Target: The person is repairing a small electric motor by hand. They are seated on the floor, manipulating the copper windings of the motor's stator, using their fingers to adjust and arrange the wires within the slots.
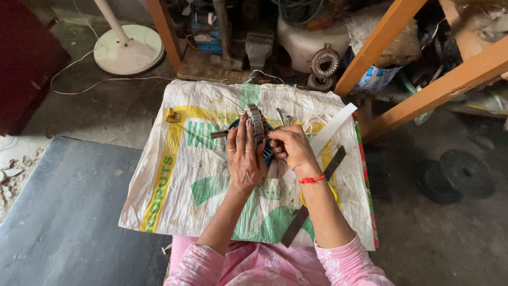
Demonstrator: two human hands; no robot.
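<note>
My left hand (244,153) grips a round laminated metal motor core (257,123), held on edge over a blue object on the sack-covered table (185,175). My right hand (292,149), with a red thread at the wrist, is pinched against the core's right side; what its fingers hold is too small to tell. A white paper strip (332,128) and a long dark strip (312,198) lie under and beside my right forearm. Thin metal tools (282,116) lie just behind the core.
A small yellow piece (172,115) rests on the sack at far left. A white fan base (128,48) stands on the floor behind. Orange wooden beams (423,95) slant at right, with motor parts (324,62) under the shelf and dark spools (455,175) on the floor.
</note>
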